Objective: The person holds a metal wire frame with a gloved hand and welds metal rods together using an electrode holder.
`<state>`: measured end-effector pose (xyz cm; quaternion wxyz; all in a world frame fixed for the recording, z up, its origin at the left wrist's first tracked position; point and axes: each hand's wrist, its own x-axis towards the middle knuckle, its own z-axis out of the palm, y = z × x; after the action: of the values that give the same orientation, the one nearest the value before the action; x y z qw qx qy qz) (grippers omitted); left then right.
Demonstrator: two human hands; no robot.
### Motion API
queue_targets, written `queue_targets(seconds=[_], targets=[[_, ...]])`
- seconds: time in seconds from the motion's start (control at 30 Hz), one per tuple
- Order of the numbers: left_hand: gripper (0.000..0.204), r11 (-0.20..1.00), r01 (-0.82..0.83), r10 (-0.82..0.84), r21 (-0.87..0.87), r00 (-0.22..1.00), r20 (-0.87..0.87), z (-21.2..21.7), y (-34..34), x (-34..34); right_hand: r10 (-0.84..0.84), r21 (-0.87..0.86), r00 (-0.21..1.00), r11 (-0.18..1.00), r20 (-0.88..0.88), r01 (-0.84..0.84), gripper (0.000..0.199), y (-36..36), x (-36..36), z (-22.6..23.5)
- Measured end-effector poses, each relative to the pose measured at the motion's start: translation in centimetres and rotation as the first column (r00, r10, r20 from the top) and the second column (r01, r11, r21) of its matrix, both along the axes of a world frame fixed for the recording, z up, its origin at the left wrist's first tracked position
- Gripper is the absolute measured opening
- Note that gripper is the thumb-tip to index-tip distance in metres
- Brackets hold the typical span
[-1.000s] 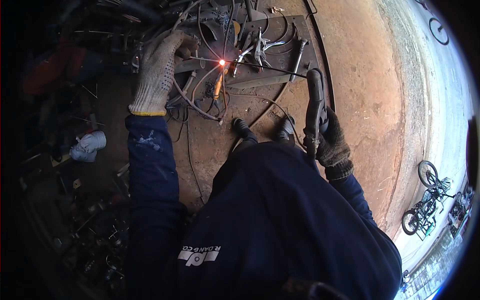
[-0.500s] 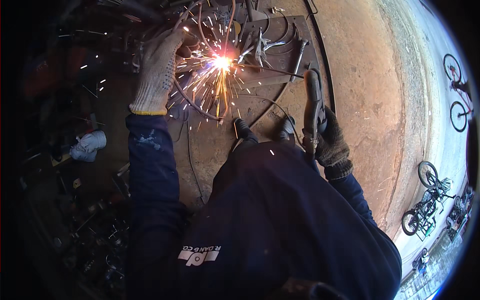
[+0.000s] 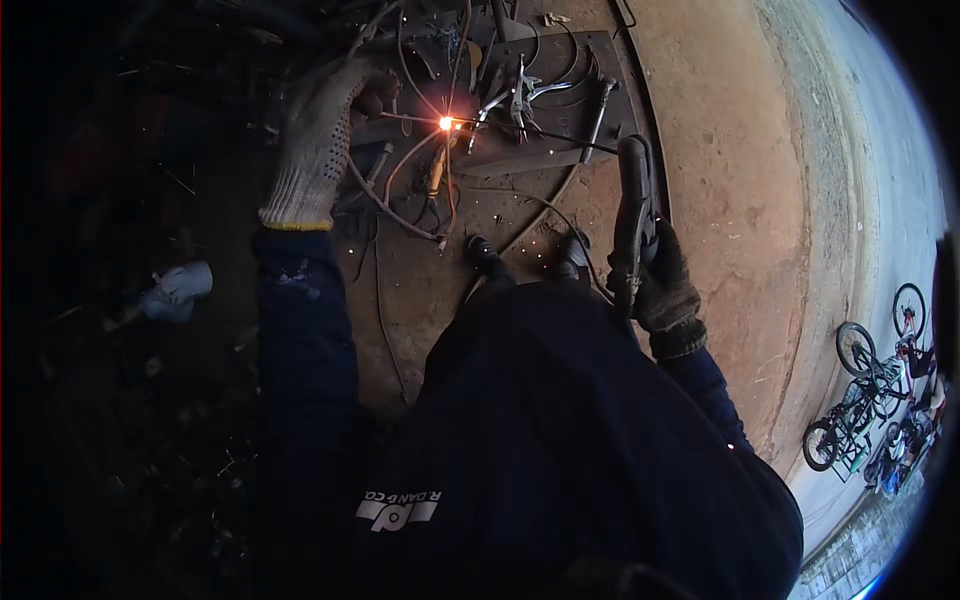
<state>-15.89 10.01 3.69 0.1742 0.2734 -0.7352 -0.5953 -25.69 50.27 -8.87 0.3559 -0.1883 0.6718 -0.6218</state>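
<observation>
My right hand (image 3: 668,300), in a dark knitted glove, grips a welding electrode holder (image 3: 632,200). From its tip a thin electrode (image 3: 560,134) reaches left to a small glowing orange spot (image 3: 446,123). That spot lies on a frame of bent metal rods (image 3: 405,222), where several rods meet. My left hand (image 3: 315,145), in a pale dotted glove, is closed at the frame's left side, its fingers round a rod and partly in shadow. Below the glow is a yellow-handled tool (image 3: 437,172).
Locking pliers (image 3: 522,100) and a long metal tool (image 3: 600,115) lie on a dark metal plate (image 3: 625,90). Cables (image 3: 548,208) cross the brown floor near my shoes (image 3: 485,250). A pale cloth (image 3: 178,290) is at left among dark clutter. Bicycles (image 3: 860,390) stand at far right.
The bright arc and its spray of sparks have died down to a small glow, and the scene is darker. Both hands stay nearly in place. At far right a bicycle has moved down the picture.
</observation>
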Motion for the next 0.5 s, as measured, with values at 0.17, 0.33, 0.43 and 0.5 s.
queue_targets(seconds=[0.17,0.33,0.43,0.5], targets=[[0.032,0.998,-0.042,0.041,0.049,0.999,0.026,0.6,0.6,-0.2,-0.001,-0.005,1.0,1.0,0.026,0.001,0.085,-0.4,-0.3,0.5],[0.031,0.998,-0.02,0.019,0.051,0.999,0.034,0.7,0.5,0.0,0.01,0.025,0.998,1.0,-0.056,-0.009,0.084,-0.5,-0.3,-0.3],[0.031,1.0,-0.018,0.018,0.01,0.998,0.063,0.9,0.7,0.0,-0.032,0.069,0.998,0.997,0.048,0.029,0.084,-0.8,-0.1,0.2],[0.033,0.999,-0.043,0.045,-0.025,0.996,0.076,0.7,0.7,-0.1,-0.024,0.053,0.999,0.998,-0.021,0.025,0.085,-1.1,-0.1,0.4]])
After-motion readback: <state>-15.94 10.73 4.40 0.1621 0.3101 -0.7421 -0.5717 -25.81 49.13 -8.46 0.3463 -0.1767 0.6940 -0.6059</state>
